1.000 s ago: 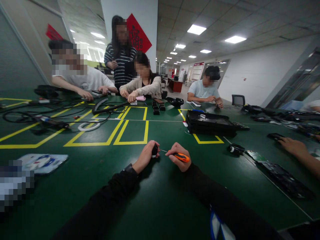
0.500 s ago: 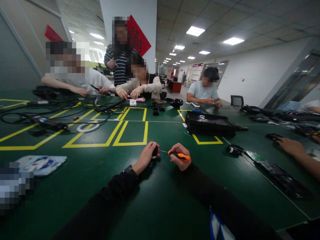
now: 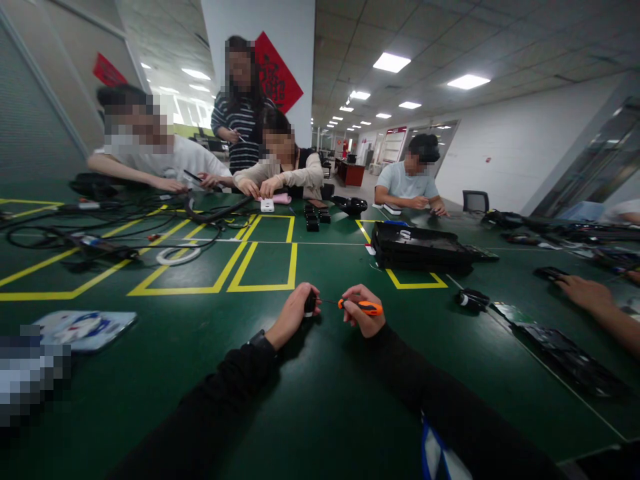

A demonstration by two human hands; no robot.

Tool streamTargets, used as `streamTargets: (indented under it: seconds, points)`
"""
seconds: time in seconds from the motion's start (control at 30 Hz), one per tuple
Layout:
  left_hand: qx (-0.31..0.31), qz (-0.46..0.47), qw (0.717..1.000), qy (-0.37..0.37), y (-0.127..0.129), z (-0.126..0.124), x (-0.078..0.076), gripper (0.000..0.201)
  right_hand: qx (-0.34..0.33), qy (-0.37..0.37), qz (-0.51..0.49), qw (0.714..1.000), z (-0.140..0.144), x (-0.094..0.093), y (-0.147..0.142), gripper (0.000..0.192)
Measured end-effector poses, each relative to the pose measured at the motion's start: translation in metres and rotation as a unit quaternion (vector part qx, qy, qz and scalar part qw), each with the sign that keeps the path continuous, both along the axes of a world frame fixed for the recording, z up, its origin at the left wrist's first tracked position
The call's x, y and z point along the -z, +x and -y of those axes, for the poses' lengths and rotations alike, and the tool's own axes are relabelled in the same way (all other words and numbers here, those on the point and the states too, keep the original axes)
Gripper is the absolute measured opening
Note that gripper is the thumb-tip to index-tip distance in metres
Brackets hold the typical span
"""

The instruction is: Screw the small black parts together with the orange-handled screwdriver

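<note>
Black part (image 3: 310, 304): pinched inside my left hand (image 3: 291, 317); orange screwdriver (image 3: 370, 308): gripped by my right hand (image 3: 369, 324), tip seemingly against the part.

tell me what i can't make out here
All in the head view:
Black part: partly covered by fingers of the left hand.
Screwdriver: tip too small to tell if it touches the part; handle partly covered by the right hand.
Blue-and-white item: cut off by the bottom edge.
Item at left: blurred by pixelation.

dim overall, ceiling lights (image 3: 392, 63) glowing, edges stretched
</note>
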State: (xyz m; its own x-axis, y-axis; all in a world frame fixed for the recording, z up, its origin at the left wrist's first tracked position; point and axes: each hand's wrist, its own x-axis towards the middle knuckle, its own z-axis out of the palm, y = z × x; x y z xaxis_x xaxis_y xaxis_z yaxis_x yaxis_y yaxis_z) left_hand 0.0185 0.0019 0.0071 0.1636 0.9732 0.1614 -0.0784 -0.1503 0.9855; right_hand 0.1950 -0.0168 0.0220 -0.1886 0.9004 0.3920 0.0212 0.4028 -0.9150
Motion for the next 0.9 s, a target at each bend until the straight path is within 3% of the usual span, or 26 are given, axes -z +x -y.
streamTargets:
  seconds: [0.27, 0.4, 0.53, 0.77, 0.9]
  points:
    - [0.006, -0.004, 1.0, 0.004, 0.0, 0.003, -0.003, 0.038, -0.006, 0.113, 0.024, 0.993, 0.0, -0.007, 0.002, 0.009]
    - [0.016, -0.003, 1.0, 0.006, 0.001, 0.004, -0.005, 0.036, 0.019, 0.081, 0.026, 0.996, 0.004, -0.007, 0.002, 0.013]
    - [0.016, -0.016, 1.0, 0.004, 0.001, 0.003, -0.004, 0.033, 0.002, 0.033, 0.024, 0.999, 0.008, -0.007, 0.0, 0.015]
    - [0.008, -0.029, 0.999, 0.01, 0.001, 0.0, 0.0, 0.031, -0.001, 0.156, 0.078, 0.985, 0.006, -0.008, 0.002, 0.014]
    - [0.017, -0.024, 1.0, 0.0, 0.001, 0.0, 0.0, 0.031, 0.005, 0.112, 0.061, 0.992, 0.004, -0.004, 0.002, 0.022]
